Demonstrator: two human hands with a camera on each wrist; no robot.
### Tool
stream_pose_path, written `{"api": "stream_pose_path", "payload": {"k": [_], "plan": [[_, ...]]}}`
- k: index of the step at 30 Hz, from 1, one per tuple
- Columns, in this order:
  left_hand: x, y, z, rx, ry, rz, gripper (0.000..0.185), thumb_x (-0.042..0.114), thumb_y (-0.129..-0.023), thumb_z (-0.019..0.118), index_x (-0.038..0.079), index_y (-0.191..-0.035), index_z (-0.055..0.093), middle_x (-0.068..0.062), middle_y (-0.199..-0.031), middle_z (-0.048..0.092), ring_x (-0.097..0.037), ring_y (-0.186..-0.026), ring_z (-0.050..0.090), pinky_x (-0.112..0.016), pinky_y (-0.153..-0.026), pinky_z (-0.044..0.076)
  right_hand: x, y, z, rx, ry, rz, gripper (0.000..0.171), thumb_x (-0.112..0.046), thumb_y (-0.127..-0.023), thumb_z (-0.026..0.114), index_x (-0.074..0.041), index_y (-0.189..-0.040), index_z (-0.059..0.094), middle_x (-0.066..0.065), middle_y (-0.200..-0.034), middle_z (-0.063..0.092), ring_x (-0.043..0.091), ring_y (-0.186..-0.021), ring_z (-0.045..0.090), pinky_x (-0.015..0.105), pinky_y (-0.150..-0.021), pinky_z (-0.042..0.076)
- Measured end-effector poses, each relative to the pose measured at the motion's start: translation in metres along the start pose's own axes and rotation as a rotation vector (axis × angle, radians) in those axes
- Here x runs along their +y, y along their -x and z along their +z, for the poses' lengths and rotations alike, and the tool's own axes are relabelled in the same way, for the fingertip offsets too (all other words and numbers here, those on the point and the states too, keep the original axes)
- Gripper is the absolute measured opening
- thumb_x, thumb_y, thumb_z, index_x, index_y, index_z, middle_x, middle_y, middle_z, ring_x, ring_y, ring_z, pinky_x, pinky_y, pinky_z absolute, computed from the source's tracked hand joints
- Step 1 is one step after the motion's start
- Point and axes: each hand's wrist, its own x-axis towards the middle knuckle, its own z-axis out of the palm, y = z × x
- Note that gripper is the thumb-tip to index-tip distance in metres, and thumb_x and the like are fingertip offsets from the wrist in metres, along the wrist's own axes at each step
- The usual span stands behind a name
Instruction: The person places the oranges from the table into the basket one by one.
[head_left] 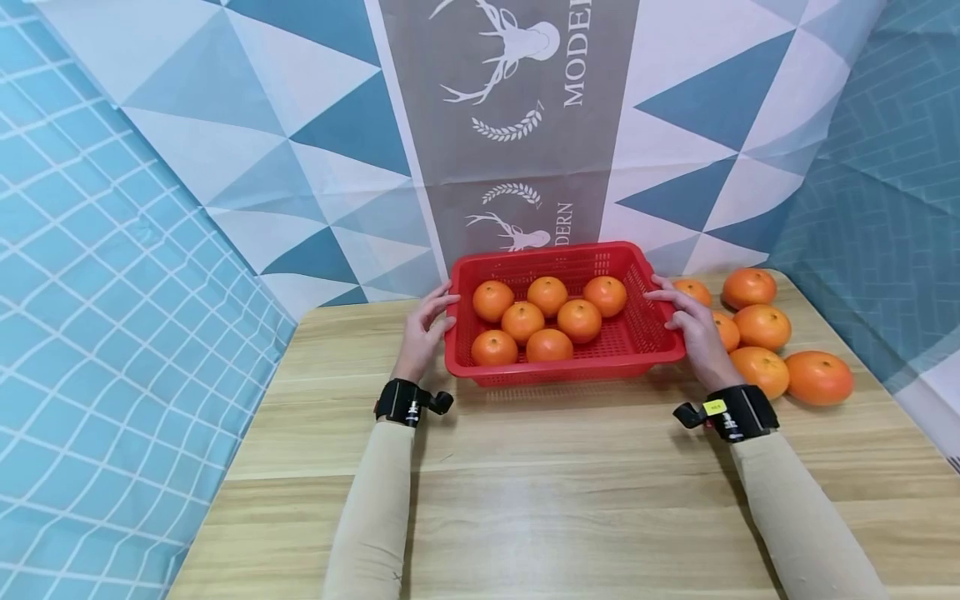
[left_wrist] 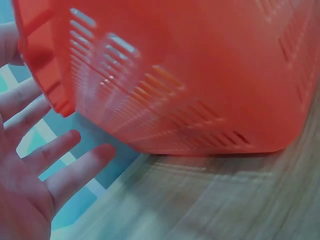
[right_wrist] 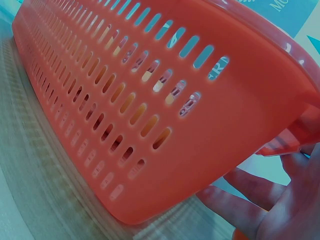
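Observation:
A red plastic basket (head_left: 570, 370) with slotted walls stands on the table toward the back, holding several oranges (head_left: 549, 345). My left hand (head_left: 422, 335) grips its left end, the thumb at the rim. Seen from the left wrist, the other fingers (left_wrist: 75, 172) spread beside and below the basket's rim. At the opposite end my right hand (head_left: 697, 333) holds the rim, thumb toward the near side. In the right wrist view, fingers (right_wrist: 235, 202) reach beneath the rim, close to the slotted wall; their tips are partly hidden.
Several loose oranges (head_left: 819, 377) lie on the wooden table (head_left: 540, 500), just right of my right hand and wrist. Patterned cloth (head_left: 517, 167) hangs behind the table's back edge. Blue gridded cloth (head_left: 112, 333) hangs along the left side.

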Motion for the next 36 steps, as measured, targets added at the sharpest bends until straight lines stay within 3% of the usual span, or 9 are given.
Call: {"api": "stream_pose_path", "payload": {"k": [4,6,9,14,19,24,31,34,36], "plan": [[-0.003,0.007,0.003,0.015,0.050,-0.053,0.042,-0.002,-0.111,0.053,-0.008,-0.152,0.064,-0.011,-0.182,0.044,-0.036,-0.168,0.045,-0.023,-0.125,0.051,0.000,0.001,0.003,0.000,0.006,0.005,0.060,0.004,-0.101,0.035,0.003,-0.156,0.057,0.004,-0.190,0.026,0.038,-0.177,0.016,0.004,-0.099,0.052],[-0.002,0.010,0.005,0.026,0.079,-0.082,0.045,-0.001,-0.112,0.050,-0.006,-0.155,0.062,-0.007,-0.183,0.042,-0.037,-0.166,0.048,-0.017,-0.117,0.054,0.000,0.002,0.004,-0.004,0.006,0.005,0.060,0.004,-0.101,0.035,0.003,-0.156,0.057,0.005,-0.190,0.026,0.038,-0.177,0.016,0.004,-0.098,0.052],[0.000,0.012,0.007,0.031,0.108,-0.099,0.047,0.001,-0.112,0.048,-0.005,-0.157,0.060,-0.004,-0.184,0.041,-0.041,-0.162,0.052,-0.024,-0.115,0.058,0.001,0.003,0.006,0.000,0.003,0.001,0.060,0.004,-0.101,0.035,0.003,-0.156,0.057,0.005,-0.190,0.026,0.039,-0.176,0.017,0.004,-0.098,0.053],[-0.001,0.011,0.010,0.019,0.106,-0.071,0.047,0.001,-0.113,0.051,-0.007,-0.158,0.057,-0.006,-0.184,0.041,-0.047,-0.156,0.056,-0.040,-0.119,0.056,0.001,0.003,0.003,0.008,0.009,-0.018,0.059,0.003,-0.104,0.035,0.000,-0.157,0.059,0.005,-0.190,0.027,0.038,-0.175,0.019,0.005,-0.097,0.054],[-0.004,0.008,0.015,0.003,0.096,-0.051,0.047,0.002,-0.112,0.056,-0.004,-0.159,0.057,-0.006,-0.185,0.038,-0.049,-0.155,0.057,-0.039,-0.121,0.056,-0.002,0.001,-0.004,0.014,0.014,-0.031,0.057,0.002,-0.104,0.036,0.000,-0.155,0.060,0.003,-0.189,0.029,0.037,-0.175,0.019,0.004,-0.097,0.054],[-0.006,0.007,0.018,0.029,0.089,-0.040,0.046,0.001,-0.110,0.056,-0.005,-0.156,0.060,-0.006,-0.184,0.041,-0.050,-0.153,0.060,-0.038,-0.122,0.057,-0.003,0.000,-0.007,-0.002,0.028,-0.018,0.057,0.003,-0.103,0.035,0.001,-0.155,0.059,0.004,-0.190,0.026,0.037,-0.176,0.017,0.005,-0.097,0.054],[-0.007,0.010,0.019,0.043,0.069,-0.038,0.045,-0.003,-0.109,0.054,-0.008,-0.153,0.060,-0.008,-0.183,0.042,-0.051,-0.149,0.062,-0.050,-0.123,0.055,-0.017,0.004,-0.011,-0.085,0.153,0.020,0.062,0.003,-0.107,0.038,-0.002,-0.168,0.048,0.010,-0.192,0.017,0.050,-0.174,0.015,0.002,-0.092,0.053],[-0.006,0.011,0.018,0.039,0.071,-0.042,0.045,-0.002,-0.109,0.053,-0.008,-0.153,0.060,-0.006,-0.183,0.041,-0.051,-0.149,0.062,-0.055,-0.123,0.054,-0.034,0.006,-0.016,-0.094,0.243,0.031,0.061,-0.004,-0.112,0.039,-0.007,-0.173,0.042,0.017,-0.190,0.019,0.054,-0.172,0.024,-0.001,-0.091,0.051],[-0.005,0.010,0.016,0.038,0.071,-0.051,0.044,-0.001,-0.110,0.053,-0.007,-0.152,0.061,-0.003,-0.183,0.041,-0.049,-0.149,0.062,-0.057,-0.121,0.055,-0.048,0.010,-0.023,-0.066,0.292,0.024,0.059,-0.011,-0.116,0.038,-0.010,-0.175,0.039,0.021,-0.187,0.028,0.041,-0.166,0.042,-0.002,-0.091,0.050]]}}
